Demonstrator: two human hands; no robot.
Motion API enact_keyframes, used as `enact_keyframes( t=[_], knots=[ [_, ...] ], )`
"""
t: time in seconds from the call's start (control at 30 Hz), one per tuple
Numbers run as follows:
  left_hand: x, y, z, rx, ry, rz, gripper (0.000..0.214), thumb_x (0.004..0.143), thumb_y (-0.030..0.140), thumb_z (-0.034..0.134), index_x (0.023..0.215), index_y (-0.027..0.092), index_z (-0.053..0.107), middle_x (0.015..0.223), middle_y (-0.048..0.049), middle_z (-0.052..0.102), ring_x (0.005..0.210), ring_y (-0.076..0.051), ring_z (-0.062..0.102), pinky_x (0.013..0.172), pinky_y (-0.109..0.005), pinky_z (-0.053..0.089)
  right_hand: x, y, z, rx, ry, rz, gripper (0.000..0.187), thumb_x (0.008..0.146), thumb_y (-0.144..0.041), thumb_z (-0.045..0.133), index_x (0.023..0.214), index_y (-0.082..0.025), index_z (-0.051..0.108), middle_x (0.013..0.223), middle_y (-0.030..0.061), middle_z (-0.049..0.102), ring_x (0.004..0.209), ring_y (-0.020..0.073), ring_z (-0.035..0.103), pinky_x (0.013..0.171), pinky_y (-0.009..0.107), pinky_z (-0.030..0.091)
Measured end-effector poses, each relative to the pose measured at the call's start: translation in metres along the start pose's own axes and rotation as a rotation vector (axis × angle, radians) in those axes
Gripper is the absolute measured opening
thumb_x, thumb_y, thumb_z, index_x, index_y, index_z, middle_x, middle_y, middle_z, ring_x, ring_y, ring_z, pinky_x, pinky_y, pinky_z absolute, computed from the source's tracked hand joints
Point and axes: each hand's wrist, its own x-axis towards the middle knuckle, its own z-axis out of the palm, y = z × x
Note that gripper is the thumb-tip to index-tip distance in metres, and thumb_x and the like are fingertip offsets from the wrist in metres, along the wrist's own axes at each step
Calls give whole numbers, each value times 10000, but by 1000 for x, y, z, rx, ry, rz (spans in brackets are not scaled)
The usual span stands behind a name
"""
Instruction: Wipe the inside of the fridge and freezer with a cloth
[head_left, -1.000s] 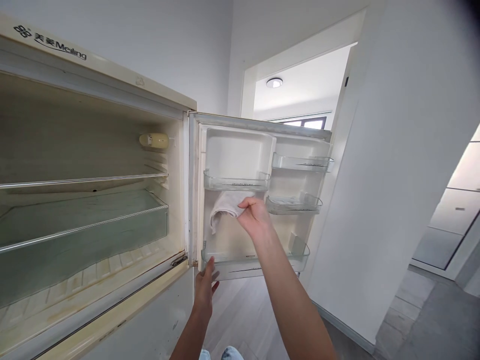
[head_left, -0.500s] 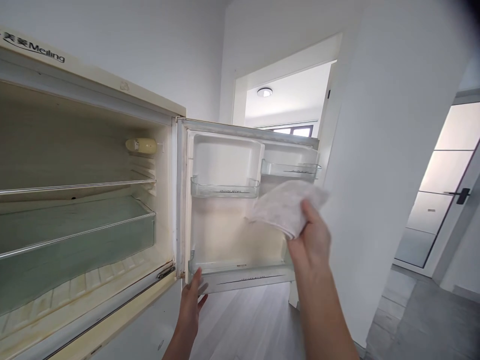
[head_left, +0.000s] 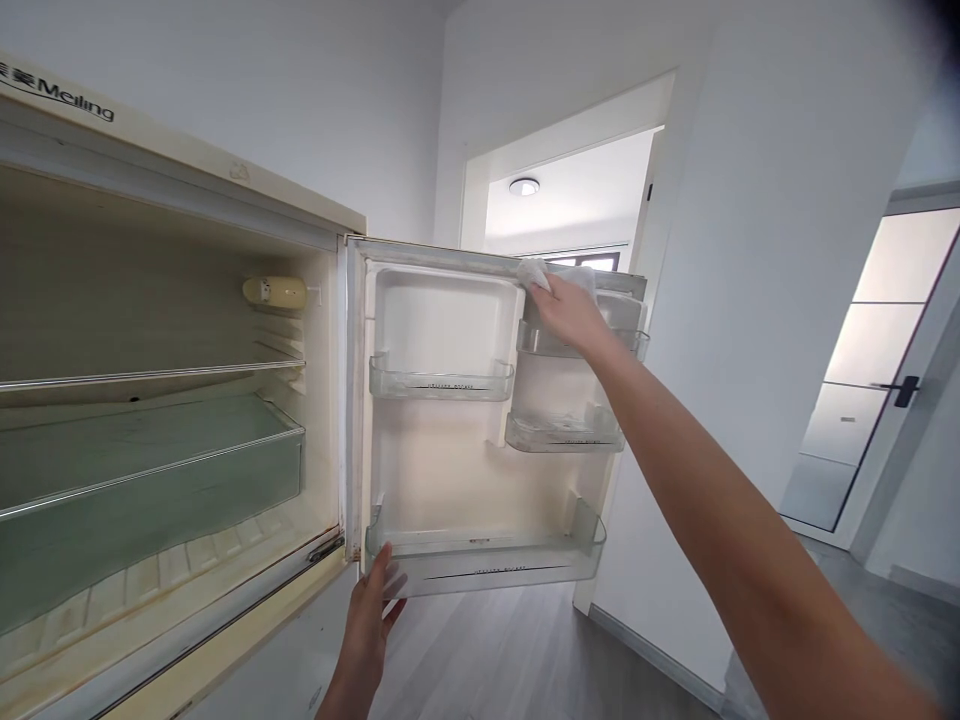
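The refrigerator door [head_left: 435, 465] stands swung open, its inner side toward me. At its lower hinge-side corner, my left hand [head_left: 369, 605] grips the door, thumb over the clear bottom shelf [head_left: 517, 570] and fingers behind and below. My right hand [head_left: 574, 315] is closed on a whitish cloth [head_left: 533, 272] and presses it to the door's top edge, around the middle. Part of the cloth is hidden behind the hand. Just under that hand sits a small clear door shelf [head_left: 536, 340], partly covered by my forearm.
The open refrigerator compartment [head_left: 319, 400] is on the left, with a glass shelf [head_left: 150, 377], a greenish drawer [head_left: 172, 500] and a yellowish lamp cover [head_left: 276, 292]. Behind the door are a doorway [head_left: 474, 205] and a white wall [head_left: 750, 300]. A glass-paneled door [head_left: 870, 380] stands far right.
My right hand has moved up and slightly left with the cloth, from in front of the door's middle to its top edge. My left hand keeps its grip at the lower corner.
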Motion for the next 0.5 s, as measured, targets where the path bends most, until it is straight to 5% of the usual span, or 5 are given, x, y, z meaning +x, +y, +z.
enact_keyframes(
  t=[0.17, 0.5],
  knots=[
    [1, 0, 0, -11, 8, 11, 824, 546, 679, 658, 1237, 280, 456, 1423, -92, 471, 1288, -274, 469, 1086, -466, 413, 1, -12, -1, -83, -100, 71, 386, 929, -463, 297, 889, -196, 573, 911, 107, 635, 849, 279, 577, 762, 401, 441],
    [1, -2, 1, -11, 36, 21, 843, 535, 682, 662, 1255, 300, 447, 1409, -89, 475, 1276, -275, 481, 1094, -488, 406, -1, 14, -27, -26, -273, 136, 169, 803, -377, 570, 809, -212, 605, 942, 76, 670, 878, 258, 596, 743, 352, 467]
  ],
)
